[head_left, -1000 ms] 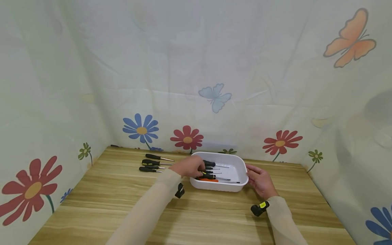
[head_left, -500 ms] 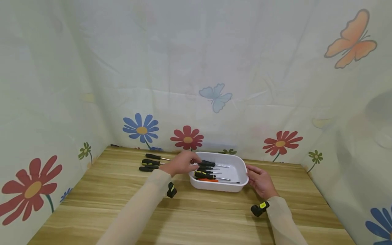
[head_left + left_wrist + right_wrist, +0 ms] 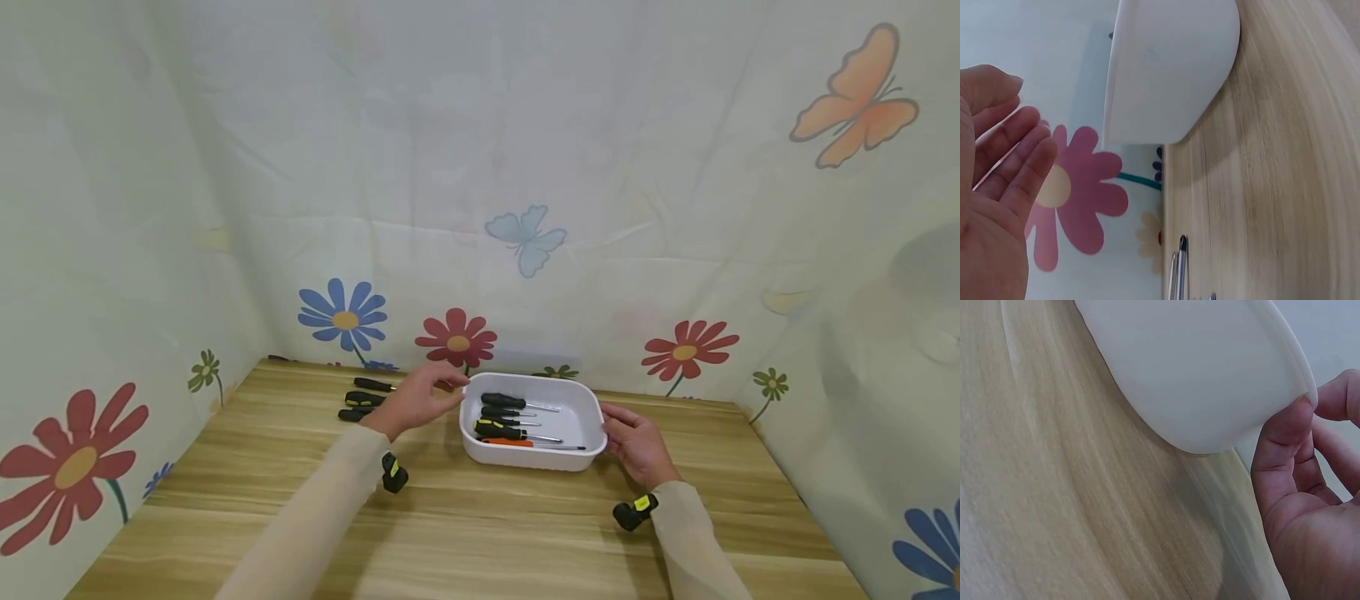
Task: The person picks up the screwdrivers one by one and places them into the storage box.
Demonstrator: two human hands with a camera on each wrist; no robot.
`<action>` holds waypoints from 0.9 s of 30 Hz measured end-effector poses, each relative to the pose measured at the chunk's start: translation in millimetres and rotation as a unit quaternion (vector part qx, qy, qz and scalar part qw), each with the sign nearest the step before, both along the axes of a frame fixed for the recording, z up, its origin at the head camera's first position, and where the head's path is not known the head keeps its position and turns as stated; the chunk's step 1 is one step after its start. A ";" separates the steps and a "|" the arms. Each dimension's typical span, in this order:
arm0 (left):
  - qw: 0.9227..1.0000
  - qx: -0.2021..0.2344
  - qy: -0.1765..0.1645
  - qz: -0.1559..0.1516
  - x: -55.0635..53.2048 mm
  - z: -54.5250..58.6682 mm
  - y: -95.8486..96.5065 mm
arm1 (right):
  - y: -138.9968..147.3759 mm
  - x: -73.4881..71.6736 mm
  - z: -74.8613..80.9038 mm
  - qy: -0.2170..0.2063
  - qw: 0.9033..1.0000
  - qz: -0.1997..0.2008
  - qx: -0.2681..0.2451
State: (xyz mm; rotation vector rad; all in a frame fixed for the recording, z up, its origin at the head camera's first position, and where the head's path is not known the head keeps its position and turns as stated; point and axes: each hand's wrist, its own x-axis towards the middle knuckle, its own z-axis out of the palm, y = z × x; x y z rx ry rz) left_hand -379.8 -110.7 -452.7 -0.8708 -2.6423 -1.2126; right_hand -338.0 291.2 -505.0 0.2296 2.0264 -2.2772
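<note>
My right hand [image 3: 637,442] pinches the right rim of a white plastic box [image 3: 528,457]; the right wrist view shows the thumb and a finger on the rim [image 3: 1305,369]. Inside the box lie several screwdrivers side by side, handles left and tips right. Among them are a black one [image 3: 502,400] at the back, a black-and-yellow one [image 3: 501,430] and an orange-handled one [image 3: 507,442] at the front. My left hand [image 3: 417,403] is held in the air just left of the box, holding nothing. Its fingers [image 3: 1029,165] are relaxed, apart from the box wall in the left wrist view.
More screwdrivers lie on the wooden table [image 3: 480,533] to the left, partly behind my left hand, among them a black one [image 3: 372,384] and a black-and-yellow one [image 3: 364,399]. A flower-printed curtain [image 3: 420,167] closes off the back and both sides.
My left hand has drawn leftward out of the box, away from the black-and-yellow screwdriver, which stays inside. My right hand has kept its hold on the rim.
</note>
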 end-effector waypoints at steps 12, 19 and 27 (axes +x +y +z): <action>0.998 0.070 0.002 0.001 10.4 -15.4 -41.0 | -1.4 1.2 3.9 0.003 1.000 -0.003 0.021; 0.996 0.090 -0.010 0.027 12.1 -30.0 -79.5 | -2.8 1.0 4.8 -0.002 0.999 -0.005 0.038; 0.991 0.104 -0.058 0.067 8.7 -48.4 -123.2 | -3.8 0.8 7.4 -0.010 0.999 -0.009 0.047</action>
